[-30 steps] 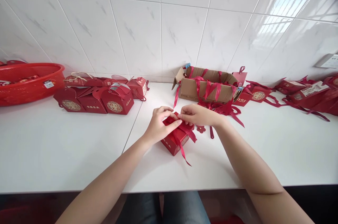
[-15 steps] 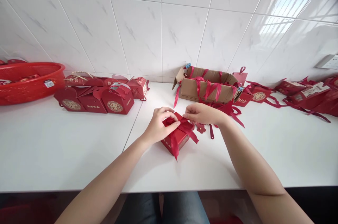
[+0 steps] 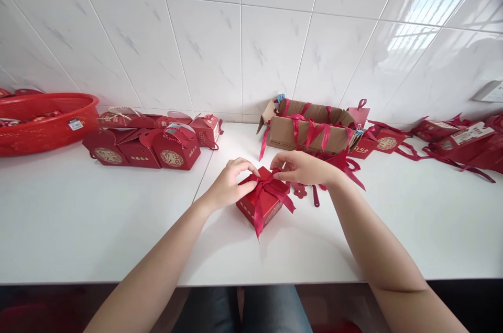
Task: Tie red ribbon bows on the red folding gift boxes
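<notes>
A small red gift box (image 3: 271, 208) sits on the white table (image 3: 98, 228) in front of me, with a dark red ribbon (image 3: 262, 198) tied across its top. My left hand (image 3: 228, 185) pinches the left loop of the bow. My right hand (image 3: 301, 168) pinches the right loop at the box's far corner. Two ribbon tails hang down over the box's front and right side.
A brown cardboard box (image 3: 310, 131) draped with red ribbons stands behind my hands. Several red gift boxes (image 3: 157, 144) stand at the back left beside a red plastic basket (image 3: 43, 121). More flat red boxes (image 3: 451, 139) and ribbons lie at the right. A tiled wall backs the table.
Both hands have pulled apart a little, tightening the ribbon into a bow on the box. The long tail has shortened and the box has turned slightly.
</notes>
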`<action>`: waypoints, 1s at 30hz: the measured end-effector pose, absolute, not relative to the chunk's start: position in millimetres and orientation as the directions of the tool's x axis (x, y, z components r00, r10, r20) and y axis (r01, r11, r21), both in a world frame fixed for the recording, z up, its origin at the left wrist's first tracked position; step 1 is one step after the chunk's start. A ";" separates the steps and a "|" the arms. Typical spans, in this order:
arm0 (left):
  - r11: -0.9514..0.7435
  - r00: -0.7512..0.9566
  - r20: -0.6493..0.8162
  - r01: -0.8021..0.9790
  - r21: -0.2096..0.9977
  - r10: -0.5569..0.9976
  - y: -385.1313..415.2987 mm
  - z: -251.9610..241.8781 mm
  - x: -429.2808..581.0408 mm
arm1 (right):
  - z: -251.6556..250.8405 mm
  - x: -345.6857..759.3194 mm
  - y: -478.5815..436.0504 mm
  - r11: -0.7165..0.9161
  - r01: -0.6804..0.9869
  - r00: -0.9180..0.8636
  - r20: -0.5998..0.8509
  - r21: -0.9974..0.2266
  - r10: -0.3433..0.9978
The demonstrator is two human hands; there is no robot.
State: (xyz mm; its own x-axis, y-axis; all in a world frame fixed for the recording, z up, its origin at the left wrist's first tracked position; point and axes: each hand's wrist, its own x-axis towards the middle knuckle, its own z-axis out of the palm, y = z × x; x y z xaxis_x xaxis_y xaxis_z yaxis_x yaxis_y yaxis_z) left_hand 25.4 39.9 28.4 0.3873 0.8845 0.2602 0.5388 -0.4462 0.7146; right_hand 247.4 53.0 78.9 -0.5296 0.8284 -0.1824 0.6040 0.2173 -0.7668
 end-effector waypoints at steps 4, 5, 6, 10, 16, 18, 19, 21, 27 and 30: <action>-0.487 0.404 0.307 0.492 0.722 0.862 39.3 28.0 26.8 | 74.9 243.7 53.4 0.208 0.579 -0.517 -0.157 -0.789 0.842; -0.491 0.401 0.315 0.485 0.724 0.860 39.3 27.4 27.1 | 73.0 242.4 54.1 0.226 0.567 -0.518 -0.130 -0.792 0.846; -0.499 0.398 0.328 0.478 0.723 0.857 39.4 26.4 27.6 | 70.7 240.6 55.0 0.255 0.553 -0.522 -0.091 -0.793 0.848; -0.549 0.388 0.402 0.430 0.717 0.829 40.0 20.1 31.7 | 60.3 229.5 57.0 0.403 0.498 -0.520 0.107 -0.768 0.847; -0.629 0.341 0.529 0.453 0.631 0.777 41.0 12.7 36.3 | 45.2 225.6 46.9 0.522 0.476 -0.429 0.331 -0.708 0.840; -0.642 0.327 0.555 0.463 0.611 0.765 41.1 12.0 36.7 | 38.0 230.6 43.6 0.598 0.459 -0.445 0.412 -0.657 0.795; -0.646 0.323 0.563 0.467 0.604 0.761 41.1 11.8 36.9 | 34.2 233.1 42.4 0.637 0.456 -0.463 0.445 -0.622 0.766; -0.650 0.320 0.571 0.472 0.596 0.756 41.1 11.7 37.3 | 27.3 237.0 40.4 0.691 0.459 -0.494 0.486 -0.558 0.721; -0.651 0.307 0.583 0.487 0.583 0.752 41.5 10.9 39.8 | 17.3 233.3 35.0 0.660 0.459 -0.379 0.541 -0.594 0.751; -0.621 0.279 0.565 0.494 0.609 0.776 41.7 10.6 41.2 | 14.1 228.3 33.9 0.641 0.454 -0.349 0.539 -0.618 0.767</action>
State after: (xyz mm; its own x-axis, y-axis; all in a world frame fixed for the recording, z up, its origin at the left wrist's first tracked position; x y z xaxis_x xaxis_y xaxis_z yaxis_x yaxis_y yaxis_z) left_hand 41.2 41.7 10.6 0.2790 0.7765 0.5650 0.4943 -0.6206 0.6087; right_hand 228.3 33.9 14.1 -0.3486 0.7669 0.5388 0.4543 0.6411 -0.6185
